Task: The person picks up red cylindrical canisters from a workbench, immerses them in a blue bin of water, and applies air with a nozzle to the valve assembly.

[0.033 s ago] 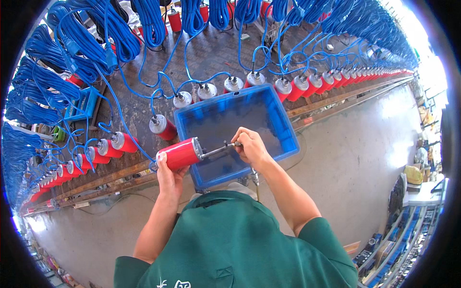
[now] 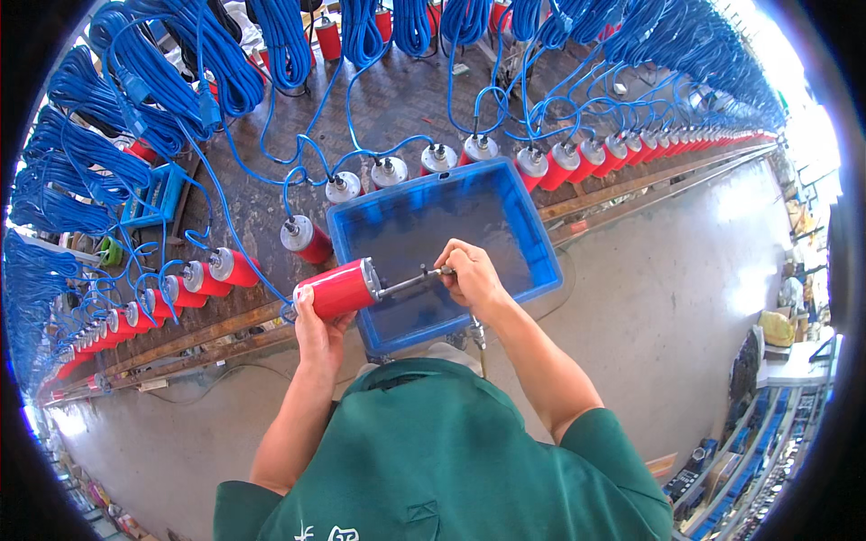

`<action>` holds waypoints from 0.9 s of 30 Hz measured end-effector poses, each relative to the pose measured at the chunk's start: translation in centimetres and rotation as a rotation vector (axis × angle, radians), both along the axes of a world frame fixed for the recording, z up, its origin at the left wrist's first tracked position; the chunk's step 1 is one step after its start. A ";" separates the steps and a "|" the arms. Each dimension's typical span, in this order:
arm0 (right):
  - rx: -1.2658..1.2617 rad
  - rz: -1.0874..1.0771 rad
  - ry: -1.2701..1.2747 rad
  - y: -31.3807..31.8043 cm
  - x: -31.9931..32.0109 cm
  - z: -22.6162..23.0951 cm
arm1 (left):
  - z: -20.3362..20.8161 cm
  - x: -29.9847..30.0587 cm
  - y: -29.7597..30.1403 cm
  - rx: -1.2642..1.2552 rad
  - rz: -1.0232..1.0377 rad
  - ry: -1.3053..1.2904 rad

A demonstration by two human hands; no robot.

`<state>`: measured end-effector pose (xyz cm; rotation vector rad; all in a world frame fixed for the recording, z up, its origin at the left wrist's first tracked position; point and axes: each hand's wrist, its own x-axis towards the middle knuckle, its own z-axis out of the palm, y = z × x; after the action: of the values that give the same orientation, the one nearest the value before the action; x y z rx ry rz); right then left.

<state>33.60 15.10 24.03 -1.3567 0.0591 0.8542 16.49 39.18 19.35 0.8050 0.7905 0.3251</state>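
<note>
My left hand [image 2: 317, 329] is closed around the lower left end of a red cylinder [image 2: 338, 288], which lies tilted over the near left rim of a blue plastic bin [image 2: 415, 338]. A blue cable runs from the cylinder's left end. Out from its metal-capped right end reaches a thin metal rod [image 2: 403, 286] with a small dark piece on it. Pinched on the rod's far end are the fingers of my right hand [image 2: 471, 275], above the bin. Whether the rod enters the cap or only touches it, I cannot tell.
Rows of red cylinders [image 2: 305, 239] with metal caps line the table edge [image 2: 253, 335] on both sides. Blue cable coils [image 2: 284, 45] crowd the back and left. A small blue basket [image 2: 153, 198] stands at left. Below the bin hangs a metal fitting [image 2: 478, 335].
</note>
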 end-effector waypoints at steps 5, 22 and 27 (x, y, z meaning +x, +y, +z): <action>-0.017 0.022 0.009 -0.2 0.1 -0.2 | 0.9 0.3 -0.4 -0.012 0.043 0.009; -0.088 0.158 -0.054 -24.4 9.2 3.4 | 2.4 4.8 -7.1 0.398 0.118 0.011; -0.651 0.040 -0.414 -28.7 12.1 -7.3 | 0.6 9.2 -10.0 0.247 -0.052 0.051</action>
<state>45.71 -13.65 16.75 -2.1315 -0.0149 0.5862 25.68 29.23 19.92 1.0670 0.7846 0.3618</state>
